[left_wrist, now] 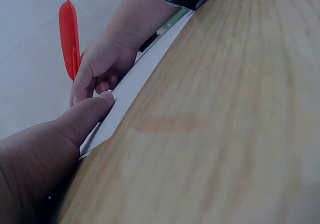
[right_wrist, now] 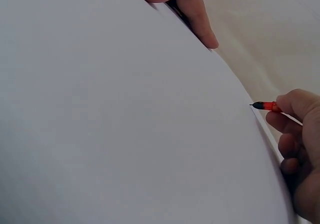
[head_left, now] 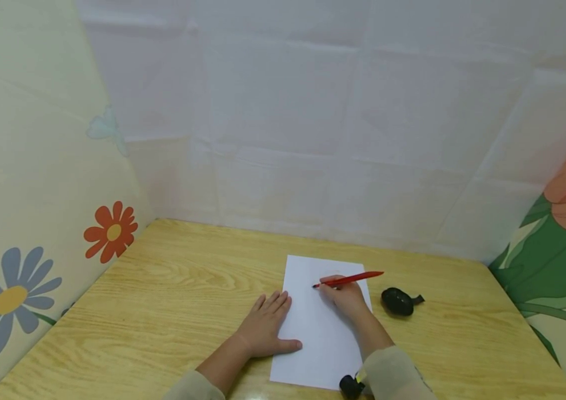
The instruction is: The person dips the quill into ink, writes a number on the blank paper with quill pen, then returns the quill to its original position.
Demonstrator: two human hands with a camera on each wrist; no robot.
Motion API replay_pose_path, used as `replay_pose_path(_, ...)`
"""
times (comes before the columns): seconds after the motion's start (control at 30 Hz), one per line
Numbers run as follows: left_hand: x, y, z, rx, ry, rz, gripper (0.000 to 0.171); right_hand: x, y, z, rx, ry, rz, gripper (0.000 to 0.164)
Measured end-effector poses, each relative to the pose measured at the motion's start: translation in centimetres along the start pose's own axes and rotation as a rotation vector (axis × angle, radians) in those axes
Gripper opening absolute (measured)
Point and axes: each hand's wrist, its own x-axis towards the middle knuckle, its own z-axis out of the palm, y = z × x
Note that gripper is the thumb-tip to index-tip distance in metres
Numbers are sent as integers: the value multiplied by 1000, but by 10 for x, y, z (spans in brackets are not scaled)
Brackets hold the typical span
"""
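A sheet of white paper (head_left: 322,344) lies on the wooden table. My right hand (head_left: 346,297) pinches a red pen (head_left: 355,278) over the upper part of the sheet, its dark tip at or just above the paper. In the right wrist view the pen (right_wrist: 267,105) shows its thin point close to the paper surface. Flat at the sheet's left edge rests my left hand (head_left: 265,328), fingers spread and thumb lying on the paper. The left wrist view shows that thumb (left_wrist: 90,114) near the paper's edge, with the red pen (left_wrist: 69,39) upright beyond it.
To the right of the paper sits a small black rounded object (head_left: 397,301) with a short tab. A black device (head_left: 351,385) is by my right wrist at the paper's lower corner. White cloth (head_left: 283,122) hangs behind the table (head_left: 188,266); flower-printed cloth (head_left: 28,183) stands at the sides.
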Motion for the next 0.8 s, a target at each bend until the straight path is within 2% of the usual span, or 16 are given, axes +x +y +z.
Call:
replay_pose_path(0.23, 0, 0, 0, -5, 2, 2, 104, -1, -1, 0, -27, 1, -13, 20)
replay_pose_path(0.47, 0, -1, 0, -6, 4, 0, 103, -2, 0, 1, 35, -16, -8, 20)
replay_pose_path(0.8, 1, -2, 2, 0, 9, 7, 103, -4, -1, 0, 13, -23, -2, 19)
